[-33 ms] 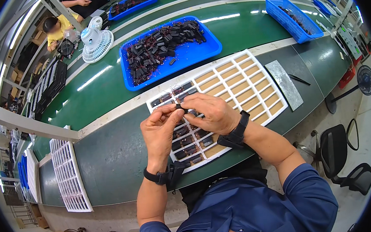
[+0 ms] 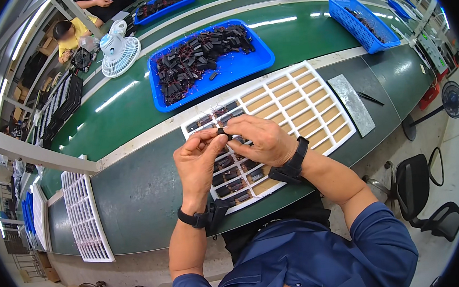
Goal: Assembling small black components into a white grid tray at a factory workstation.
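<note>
Between the fingertips of both hands is a small black part [image 2: 222, 131]; its kind is partly hidden by the fingers. My left hand [image 2: 197, 159] pinches its left side and my right hand [image 2: 261, 138] its right side. Both are held over a white grid tray [image 2: 292, 122]. Black blocks with thin reddish wires [image 2: 233, 186] fill several of the tray's left compartments; those further right show a bare brown bottom. Beyond the tray, a blue tray [image 2: 240, 70] holds a heap of similar black wired blocks [image 2: 196, 57].
A grey metal plate [image 2: 351, 104] and black tweezers [image 2: 370, 98] lie right of the grid tray. Further off are a blue basket [image 2: 361, 30] and a white fan [image 2: 119, 52]. Another filled grid tray [image 2: 87, 217] rests at left. Black chairs [image 2: 413, 185] stand at right; co-workers sit at far left.
</note>
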`<state>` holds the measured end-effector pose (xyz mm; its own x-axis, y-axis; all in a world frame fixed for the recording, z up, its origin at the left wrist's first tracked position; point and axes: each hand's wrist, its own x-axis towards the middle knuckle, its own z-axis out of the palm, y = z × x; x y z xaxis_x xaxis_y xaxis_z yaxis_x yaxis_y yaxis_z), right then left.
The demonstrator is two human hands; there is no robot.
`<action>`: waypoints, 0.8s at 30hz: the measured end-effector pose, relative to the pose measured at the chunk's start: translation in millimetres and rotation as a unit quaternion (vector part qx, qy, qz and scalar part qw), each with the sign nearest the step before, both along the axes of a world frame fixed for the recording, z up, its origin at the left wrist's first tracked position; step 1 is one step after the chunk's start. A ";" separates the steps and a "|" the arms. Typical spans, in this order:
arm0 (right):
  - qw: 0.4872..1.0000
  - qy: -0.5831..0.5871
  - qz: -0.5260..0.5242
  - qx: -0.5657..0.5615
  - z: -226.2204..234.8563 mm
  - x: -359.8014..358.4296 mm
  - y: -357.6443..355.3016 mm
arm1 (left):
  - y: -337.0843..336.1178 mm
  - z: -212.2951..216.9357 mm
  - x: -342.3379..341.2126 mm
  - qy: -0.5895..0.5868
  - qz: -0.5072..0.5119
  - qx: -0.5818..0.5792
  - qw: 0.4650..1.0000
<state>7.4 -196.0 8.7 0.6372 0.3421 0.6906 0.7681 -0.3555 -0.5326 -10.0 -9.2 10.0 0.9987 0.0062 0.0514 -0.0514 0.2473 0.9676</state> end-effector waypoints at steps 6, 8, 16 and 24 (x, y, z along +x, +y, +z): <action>1.000 -0.012 -0.001 -0.006 1.5 -1.0 2.5 | 0.1 -8.0 0.8 -0.045 0.013 0.023 0.999; 0.999 -0.039 -0.021 -0.029 8.6 -2.9 3.1 | 1.6 -10.3 1.7 -0.065 0.020 0.056 0.996; 0.994 -0.068 -0.044 -0.072 6.5 1.5 5.1 | 2.4 -14.7 5.9 0.049 -0.008 0.041 0.998; 0.977 0.191 0.024 -0.087 34.8 -28.2 -42.8 | 6.8 7.4 -0.5 -0.043 -0.053 0.018 0.998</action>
<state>-20.8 -238.8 43.5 0.8176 0.4691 0.3340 0.5428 -0.4344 -0.7188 -10.4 -2.4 17.4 0.9856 -0.1017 0.1349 -0.1099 0.2203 0.9692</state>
